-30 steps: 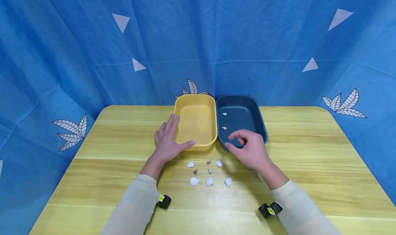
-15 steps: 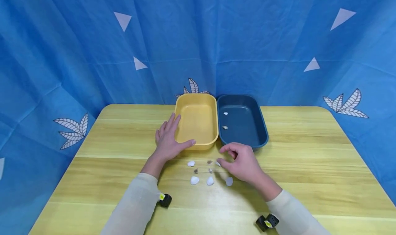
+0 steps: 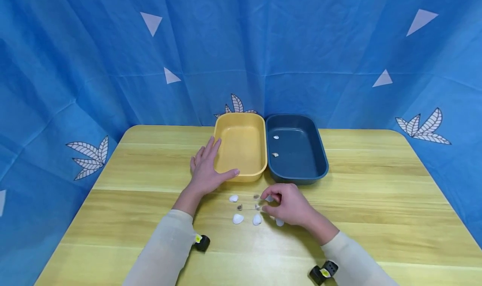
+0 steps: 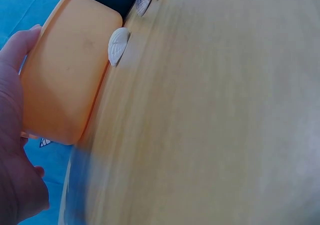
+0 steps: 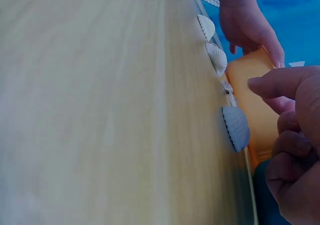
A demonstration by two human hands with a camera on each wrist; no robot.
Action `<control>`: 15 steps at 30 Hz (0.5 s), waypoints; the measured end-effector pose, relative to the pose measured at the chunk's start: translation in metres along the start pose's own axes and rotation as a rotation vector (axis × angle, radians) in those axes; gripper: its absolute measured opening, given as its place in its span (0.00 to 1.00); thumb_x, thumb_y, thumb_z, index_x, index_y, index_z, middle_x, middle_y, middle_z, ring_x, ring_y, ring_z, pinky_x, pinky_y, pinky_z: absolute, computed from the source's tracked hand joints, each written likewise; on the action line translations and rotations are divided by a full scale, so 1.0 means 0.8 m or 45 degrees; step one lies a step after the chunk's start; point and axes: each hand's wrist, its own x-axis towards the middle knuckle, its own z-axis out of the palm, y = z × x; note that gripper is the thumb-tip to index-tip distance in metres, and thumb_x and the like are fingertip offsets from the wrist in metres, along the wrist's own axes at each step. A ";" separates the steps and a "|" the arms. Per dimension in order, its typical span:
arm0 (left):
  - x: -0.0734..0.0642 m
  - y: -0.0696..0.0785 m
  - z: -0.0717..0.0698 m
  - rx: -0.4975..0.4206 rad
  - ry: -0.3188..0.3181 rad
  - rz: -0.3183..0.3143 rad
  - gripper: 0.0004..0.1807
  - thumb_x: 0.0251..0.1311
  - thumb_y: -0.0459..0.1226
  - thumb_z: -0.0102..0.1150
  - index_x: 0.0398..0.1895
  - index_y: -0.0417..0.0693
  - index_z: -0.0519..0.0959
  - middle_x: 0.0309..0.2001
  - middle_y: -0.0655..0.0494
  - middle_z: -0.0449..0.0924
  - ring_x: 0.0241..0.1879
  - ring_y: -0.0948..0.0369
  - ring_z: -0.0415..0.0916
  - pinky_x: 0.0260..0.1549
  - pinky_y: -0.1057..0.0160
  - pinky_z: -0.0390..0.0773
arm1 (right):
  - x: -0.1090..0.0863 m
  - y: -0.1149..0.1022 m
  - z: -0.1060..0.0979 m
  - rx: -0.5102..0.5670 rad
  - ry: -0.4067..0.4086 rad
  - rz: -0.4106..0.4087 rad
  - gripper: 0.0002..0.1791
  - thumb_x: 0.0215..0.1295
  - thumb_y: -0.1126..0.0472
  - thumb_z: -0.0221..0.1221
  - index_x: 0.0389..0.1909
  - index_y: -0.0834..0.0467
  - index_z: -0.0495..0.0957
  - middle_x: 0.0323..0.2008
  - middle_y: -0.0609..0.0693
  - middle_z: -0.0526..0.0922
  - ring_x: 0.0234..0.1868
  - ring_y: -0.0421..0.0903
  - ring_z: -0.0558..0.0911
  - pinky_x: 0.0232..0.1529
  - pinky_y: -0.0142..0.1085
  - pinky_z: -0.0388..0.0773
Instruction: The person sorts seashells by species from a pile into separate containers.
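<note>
1. The person's left hand (image 3: 206,174) is spread wide, resting against the near left corner of the yellow tray (image 3: 242,148).
2. The right hand (image 3: 289,202) hangs low over the shells, thumb and forefinger parted, other fingers curled; I see nothing between the tips.
3. Just beside those tips are small brownish seashells (image 3: 239,207), three altogether, with five ribbed white seashells (image 3: 238,218) around them on the wooden surface (image 3: 376,194).
4. Two pale shells (image 3: 275,155) lie towards the left inside the dark blue tray (image 3: 299,152).

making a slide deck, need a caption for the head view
Left hand at the yellow tray, right hand over shells on the table, two more shells in the blue tray.
</note>
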 end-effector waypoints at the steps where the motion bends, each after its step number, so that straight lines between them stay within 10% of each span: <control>1: 0.000 0.000 0.000 -0.001 -0.002 0.000 0.63 0.45 0.74 0.62 0.81 0.64 0.47 0.80 0.62 0.35 0.75 0.41 0.37 0.65 0.30 0.33 | 0.000 0.001 0.001 -0.002 -0.016 0.007 0.11 0.49 0.67 0.74 0.34 0.54 0.85 0.16 0.40 0.64 0.19 0.37 0.65 0.25 0.33 0.67; 15: -0.002 0.004 -0.003 0.001 -0.015 -0.015 0.62 0.45 0.73 0.62 0.81 0.66 0.45 0.80 0.65 0.33 0.75 0.42 0.37 0.65 0.32 0.32 | 0.009 0.010 0.009 -0.046 -0.076 0.025 0.09 0.51 0.65 0.74 0.32 0.52 0.85 0.17 0.40 0.67 0.20 0.37 0.67 0.27 0.33 0.68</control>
